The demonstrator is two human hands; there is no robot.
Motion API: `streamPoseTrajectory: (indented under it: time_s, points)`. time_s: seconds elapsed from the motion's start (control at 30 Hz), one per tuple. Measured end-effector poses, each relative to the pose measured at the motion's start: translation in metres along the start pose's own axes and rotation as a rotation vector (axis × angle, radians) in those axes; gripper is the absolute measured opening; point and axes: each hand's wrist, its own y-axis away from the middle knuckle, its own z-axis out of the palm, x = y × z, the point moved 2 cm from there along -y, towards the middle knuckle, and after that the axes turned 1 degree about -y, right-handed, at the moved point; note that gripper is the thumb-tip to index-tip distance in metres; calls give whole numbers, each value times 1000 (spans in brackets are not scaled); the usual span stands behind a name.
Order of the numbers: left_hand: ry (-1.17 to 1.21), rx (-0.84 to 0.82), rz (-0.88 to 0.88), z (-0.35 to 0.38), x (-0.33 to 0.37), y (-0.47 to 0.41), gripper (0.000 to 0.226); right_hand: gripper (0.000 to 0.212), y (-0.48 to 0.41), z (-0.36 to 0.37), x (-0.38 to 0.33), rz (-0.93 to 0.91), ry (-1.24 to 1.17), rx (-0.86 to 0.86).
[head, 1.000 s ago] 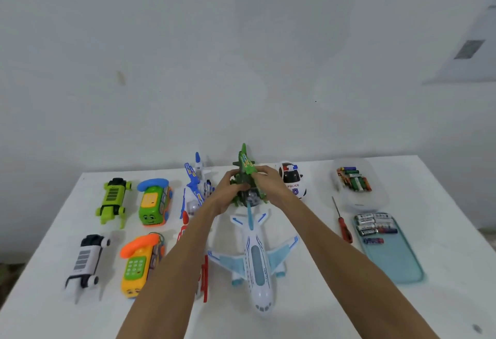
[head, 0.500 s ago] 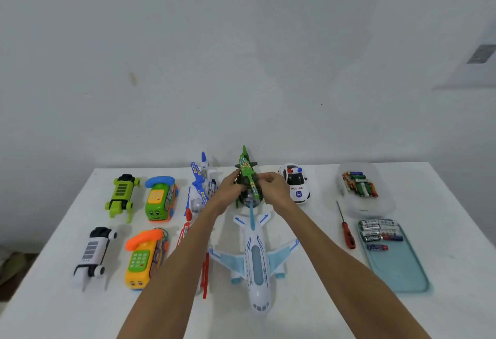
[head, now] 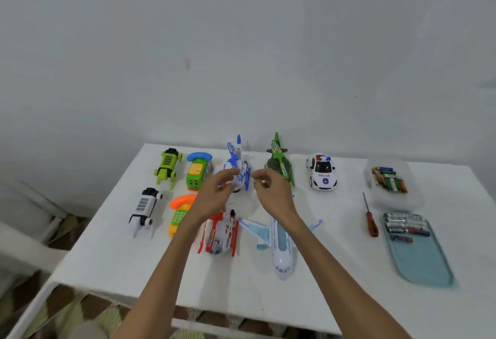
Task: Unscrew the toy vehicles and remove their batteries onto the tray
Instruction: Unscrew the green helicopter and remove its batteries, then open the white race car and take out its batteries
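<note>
A white table [head: 335,298] is seen from above, with toy vehicles laid out in rows. Both hands are held over the middle of it. The left hand [head: 214,199] is raised with its grip loosely spread, fingers curled, just in front of the blue-and-white helicopter [head: 239,169]; whether it touches the toy cannot be told. The right hand [head: 273,193] is beside it at 3 o'clock, its grip also loosely spread and nothing held.

The green helicopter [head: 279,161] is set at 1 o'clock from the right hand, apart from it. The police car [head: 322,172] is placed further toward 3 o'clock. At 6 o'clock from the hands, the red-and-white helicopter [head: 220,234] and the white airplane [head: 281,250] are partly covered by the forearms. At 9 o'clock, the green bus [head: 198,174], the orange phone toy [head: 179,215], the lime robot vehicle [head: 166,166] and the white robot vehicle [head: 145,207] are lined up.

At the far 3 o'clock side, the red screwdriver [head: 371,220] is laid just beside the blue tray [head: 424,263], on whose far end several batteries [head: 402,225] are gathered. More batteries are kept in the clear container [head: 391,183] at the tray's 12 o'clock.
</note>
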Motion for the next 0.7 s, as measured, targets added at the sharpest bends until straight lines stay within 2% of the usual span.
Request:
streamPoseTrajectory:
  time_s: [0.13,0.4,0.53,0.7]
  points:
    - [28,38,-41,-20,-29,22,44,18,23,35,1,37,13,-22]
    - [79,-78,-147,-16,-56,55,54,19,67,82,12,170,75,44]
    - [165,-89,-181,-10,-57,70,29,30,85,97,14,205,94,42]
    - [266,-126,-231,-9,-72,82,21,32,104,110,16,254,15,71]
